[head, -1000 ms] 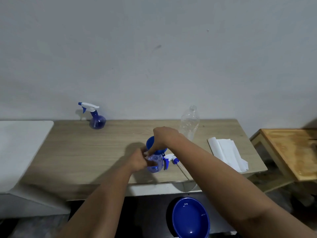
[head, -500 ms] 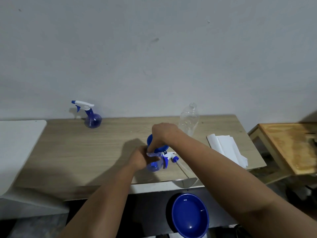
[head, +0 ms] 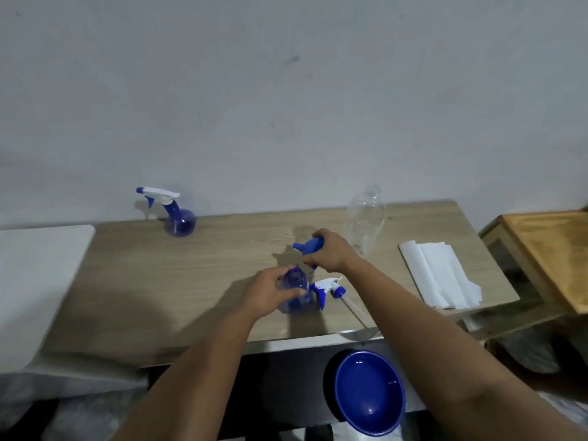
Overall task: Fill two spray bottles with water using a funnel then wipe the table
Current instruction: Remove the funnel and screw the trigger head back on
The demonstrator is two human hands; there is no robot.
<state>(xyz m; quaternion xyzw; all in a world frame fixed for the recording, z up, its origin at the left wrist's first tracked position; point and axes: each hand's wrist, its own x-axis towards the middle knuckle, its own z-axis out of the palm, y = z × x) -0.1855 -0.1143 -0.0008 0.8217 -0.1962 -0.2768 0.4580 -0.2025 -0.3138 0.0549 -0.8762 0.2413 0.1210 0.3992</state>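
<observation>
My left hand [head: 265, 292] grips an open blue spray bottle [head: 297, 294] standing on the wooden table [head: 191, 281]. Lifted clear behind the bottle is a blue funnel [head: 310, 246], tilted, with my right hand [head: 331, 251] holding it. The bottle's white-and-blue trigger head [head: 327, 288] with its tube lies on the table just to the bottle's right. A second blue spray bottle [head: 176, 214], trigger head fitted, stands at the back left by the wall.
An empty clear plastic bottle [head: 366, 221] stands behind my right hand. Folded white paper towels [head: 439, 275] lie at the table's right end. A blue basin [head: 369, 393] sits below the front edge. A wooden stool [head: 553, 253] stands right, a white surface [head: 35, 281] left.
My right hand has lifted the funnel out of the bottle's neck and moved it back and to the right. My left hand still holds the bottle.
</observation>
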